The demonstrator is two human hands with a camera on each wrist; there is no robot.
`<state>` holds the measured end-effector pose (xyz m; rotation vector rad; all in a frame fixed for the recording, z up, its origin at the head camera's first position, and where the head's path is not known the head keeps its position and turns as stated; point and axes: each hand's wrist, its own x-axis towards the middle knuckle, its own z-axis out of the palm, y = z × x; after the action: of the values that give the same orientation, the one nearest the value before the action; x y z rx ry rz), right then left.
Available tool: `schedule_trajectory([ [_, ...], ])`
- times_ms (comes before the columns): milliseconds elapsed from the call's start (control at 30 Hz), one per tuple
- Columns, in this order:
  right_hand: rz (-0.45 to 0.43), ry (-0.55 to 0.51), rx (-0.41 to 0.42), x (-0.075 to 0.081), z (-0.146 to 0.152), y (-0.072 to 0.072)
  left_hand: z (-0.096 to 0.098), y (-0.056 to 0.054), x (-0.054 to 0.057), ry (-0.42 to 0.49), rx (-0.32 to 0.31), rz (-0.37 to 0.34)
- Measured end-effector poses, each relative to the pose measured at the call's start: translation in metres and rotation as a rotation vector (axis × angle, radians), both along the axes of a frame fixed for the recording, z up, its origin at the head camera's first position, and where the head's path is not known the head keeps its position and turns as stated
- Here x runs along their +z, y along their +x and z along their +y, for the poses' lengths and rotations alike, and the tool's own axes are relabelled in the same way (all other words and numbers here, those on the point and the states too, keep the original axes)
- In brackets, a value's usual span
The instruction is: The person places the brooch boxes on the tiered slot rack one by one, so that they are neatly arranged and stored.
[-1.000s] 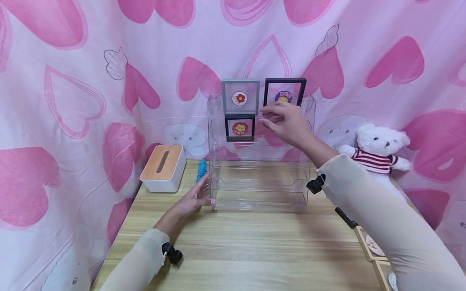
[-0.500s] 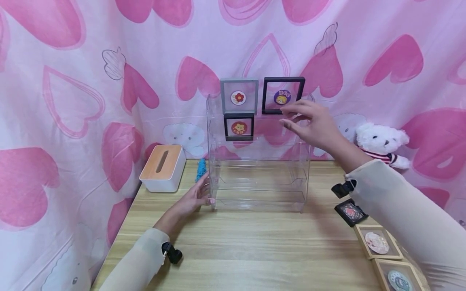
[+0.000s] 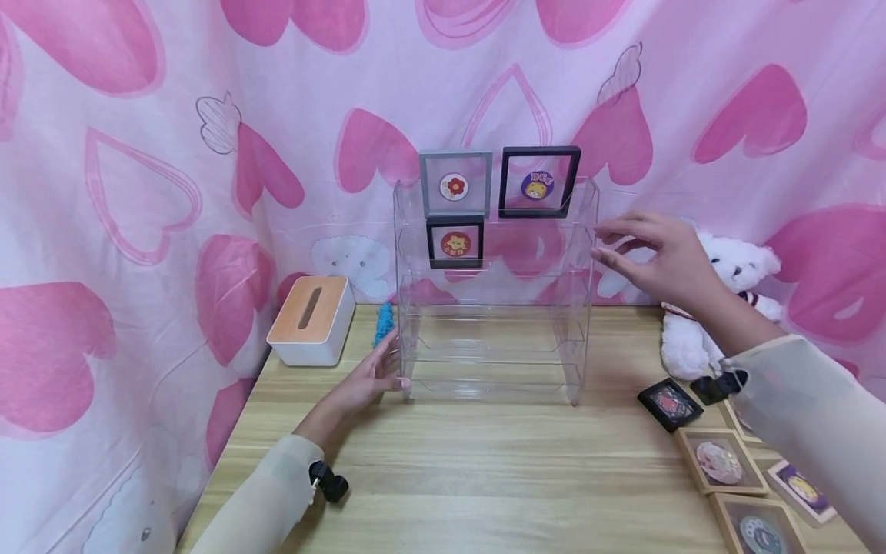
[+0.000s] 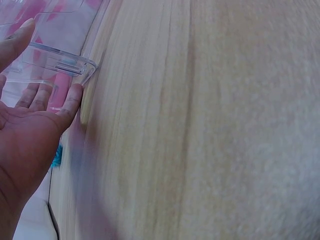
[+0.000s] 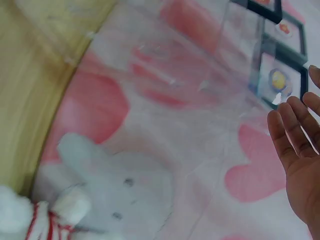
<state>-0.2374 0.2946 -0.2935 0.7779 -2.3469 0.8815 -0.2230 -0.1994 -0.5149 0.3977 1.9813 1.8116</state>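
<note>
A clear acrylic tiered display rack (image 3: 491,362) stands on the wooden table. My left hand (image 3: 361,385) touches its lower left side, fingers extended along the panel and thumb at the front edge. On the rack's top tier are a grey frame with a red flower badge (image 3: 454,185) and a black frame with a purple bear badge (image 3: 540,183). One tier lower sits a small black frame with a red star badge (image 3: 455,242). My right hand (image 3: 657,250) hovers beside the rack's upper right side, holding nothing, with its fingers relaxed and slightly bent.
At right lie a black frame (image 3: 670,404), wooden frames (image 3: 720,462) and a pale frame (image 3: 801,491). Behind the right arm sits a white teddy bear (image 3: 685,346). Left of the rack are a tissue box (image 3: 311,319) and a blue item (image 3: 384,323). A heart-patterned curtain (image 3: 374,69) hangs behind.
My right hand has moved right, from in front of the black bear-badge frame to beside the rack, uncovering that frame and more frames on the table. The left hand stays put.
</note>
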Motion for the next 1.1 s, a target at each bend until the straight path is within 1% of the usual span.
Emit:
schedule_trajectory([
  [167,-0.022,0.009,-0.035,-0.023,0.03,0.004,0.001,0.0,0.001,0.005,-0.004,0.003],
  [367,-0.076,0.06,-0.079,-0.054,0.063,0.012,0.0,-0.001,0.001,-0.006,-0.004,0.001],
  [500,-0.127,0.108,-0.103,-0.074,0.08,0.022,0.0,-0.002,0.002,-0.01,0.0,-0.012],
  [600,-0.17,0.172,-0.121,-0.087,0.094,0.031,0.001,-0.004,0.003,-0.018,0.004,-0.024],
  [733,-0.235,0.244,-0.113,-0.105,0.112,0.043,0.001,-0.005,0.004,-0.034,0.01,-0.024],
  [833,-0.282,0.274,-0.099,-0.12,0.125,0.049,0.001,-0.003,0.004,-0.035,0.015,-0.025],
  [900,-0.277,0.308,-0.086,-0.129,0.134,0.053,0.001,-0.002,0.004,-0.029,0.013,-0.024],
  [1000,-0.227,0.349,-0.059,-0.143,0.148,0.058,0.001,0.0,0.003,-0.015,0.011,-0.025],
  [1100,-0.197,0.376,-0.005,-0.154,0.161,0.065,0.001,0.001,0.001,-0.006,0.01,-0.016],
])
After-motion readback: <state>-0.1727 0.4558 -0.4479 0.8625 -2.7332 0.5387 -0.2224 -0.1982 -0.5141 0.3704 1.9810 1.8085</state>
